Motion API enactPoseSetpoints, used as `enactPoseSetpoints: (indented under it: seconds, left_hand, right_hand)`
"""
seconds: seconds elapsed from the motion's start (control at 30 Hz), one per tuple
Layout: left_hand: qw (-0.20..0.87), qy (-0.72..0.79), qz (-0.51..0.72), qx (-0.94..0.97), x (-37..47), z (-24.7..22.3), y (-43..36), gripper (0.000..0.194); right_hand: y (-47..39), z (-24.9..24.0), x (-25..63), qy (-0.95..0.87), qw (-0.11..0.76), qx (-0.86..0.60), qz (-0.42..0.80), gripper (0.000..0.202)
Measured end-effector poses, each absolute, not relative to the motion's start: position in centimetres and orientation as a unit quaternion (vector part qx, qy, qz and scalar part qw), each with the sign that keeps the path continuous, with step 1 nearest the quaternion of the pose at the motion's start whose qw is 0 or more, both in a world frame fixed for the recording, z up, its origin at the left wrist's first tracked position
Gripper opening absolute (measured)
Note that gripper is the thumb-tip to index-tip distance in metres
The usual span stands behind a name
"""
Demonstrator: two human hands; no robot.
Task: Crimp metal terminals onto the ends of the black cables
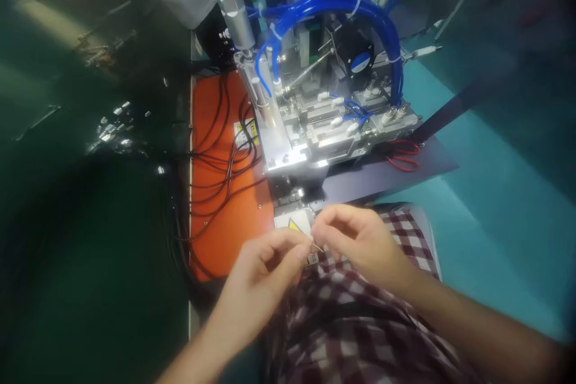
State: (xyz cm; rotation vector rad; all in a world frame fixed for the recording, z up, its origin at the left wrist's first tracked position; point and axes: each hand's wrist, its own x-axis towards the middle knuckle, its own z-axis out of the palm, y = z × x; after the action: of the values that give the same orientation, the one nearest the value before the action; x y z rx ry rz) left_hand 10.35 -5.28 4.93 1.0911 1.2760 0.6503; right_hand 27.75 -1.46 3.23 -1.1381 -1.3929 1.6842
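Garment (344, 345), orange panel (247, 210), teal floor (486, 198).

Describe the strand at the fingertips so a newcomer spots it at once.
Find the silver machine, then look below it in the picture to where the left hand and right hand nearly meet. The strand shows between them: a short, pale, slightly curved line. It looks much thinner than the black cables on the orange plate.

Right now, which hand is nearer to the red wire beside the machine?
Right. In the picture, the right hand is below the red wire, slightly left; the left hand is lower and farther left.
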Motion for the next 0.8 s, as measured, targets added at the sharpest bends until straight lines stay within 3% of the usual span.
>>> enactPoseSetpoints:
  seconds: [0.1,0.3,0.4,0.67,0.8]
  left_hand:
    - [0.628,0.563,0.277,0.459,10.3,5.2,-5.4,0.025]
    - [0.587,0.577,0.330,0.462,10.7,5.5,-6.2,0.022]
    - [0.612,0.549,0.310,0.477,10.3,5.4,-6.3,0.021]
    - [0.724,0.501,0.206,0.428,9.8,4.4,-6.1,0.017]
    - [0.683,0.543,0.259,0.414,10.6,4.4,-6.6,0.017]
  right_hand:
    - [-1.7,3.5,28.0,-0.576,0.338,-0.435,0.604,0.013]
    - [-2.9,2.9,28.1,-0.528,0.317,-0.414,0.670,0.001]
    - [-2.8,2.6,28.4,-0.563,0.322,-0.373,0.664,0.007]
    - [0.0,2.6,30.1,-0.825,0.288,-0.179,0.452,0.012]
    - [-1.1,2.7,30.0,-0.768,0.345,-0.312,0.440,0.016]
